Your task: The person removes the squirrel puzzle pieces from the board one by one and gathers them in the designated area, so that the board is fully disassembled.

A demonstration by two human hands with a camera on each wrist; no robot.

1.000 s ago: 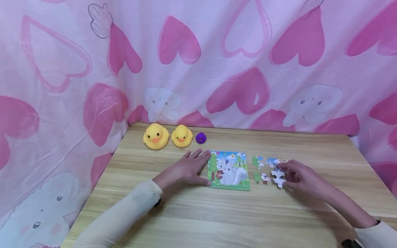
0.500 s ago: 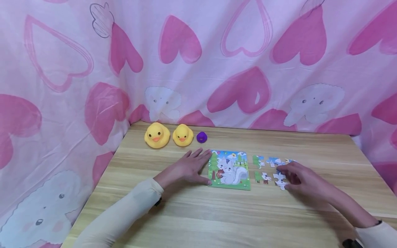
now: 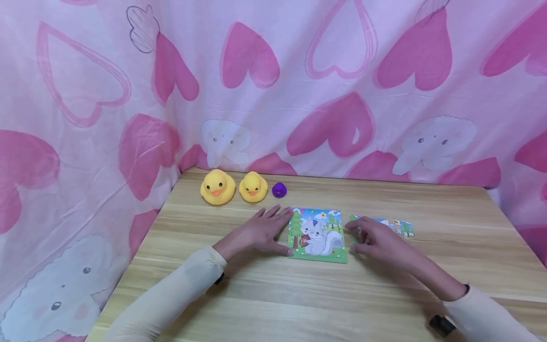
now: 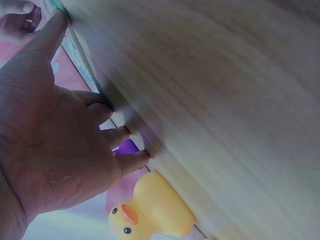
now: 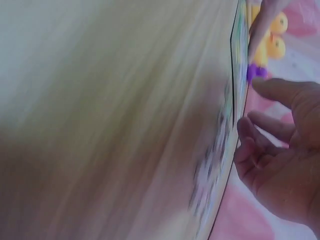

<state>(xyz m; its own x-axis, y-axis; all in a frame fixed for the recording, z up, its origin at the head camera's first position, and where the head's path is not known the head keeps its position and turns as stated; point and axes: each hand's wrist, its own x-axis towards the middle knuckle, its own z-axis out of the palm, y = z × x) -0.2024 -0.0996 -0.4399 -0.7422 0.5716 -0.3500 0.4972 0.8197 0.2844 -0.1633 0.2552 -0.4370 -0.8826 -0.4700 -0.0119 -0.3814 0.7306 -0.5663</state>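
My left hand (image 3: 264,232) rests along the left edge of a squirrel picture board (image 3: 317,235), its fingers spread. In the left wrist view, the left thumb (image 4: 52,37) and fingertips reach down to the board's edge and the table. Off the board's right edge is my right hand (image 3: 380,242), thumb and index finger apart with nothing visible between them. Jigsaw pieces (image 3: 403,228) lie beyond and under it; the lower ones are hidden by the hand. The right wrist view shows the blurred pieces (image 5: 207,170) below the hand, the other fingers loosely curled.
Two yellow rubber ducks, a larger one (image 3: 218,188) and a smaller one (image 3: 253,187), stand at the back left of the wooden table (image 3: 273,299). A small purple duck (image 3: 279,190) is beside them. A pink heart-patterned curtain (image 3: 265,114) hangs behind.
My right hand has let go of a white and grey jigsaw piece and moved left, to beside the board, covering several pieces. My left hand stays at the board's edge.
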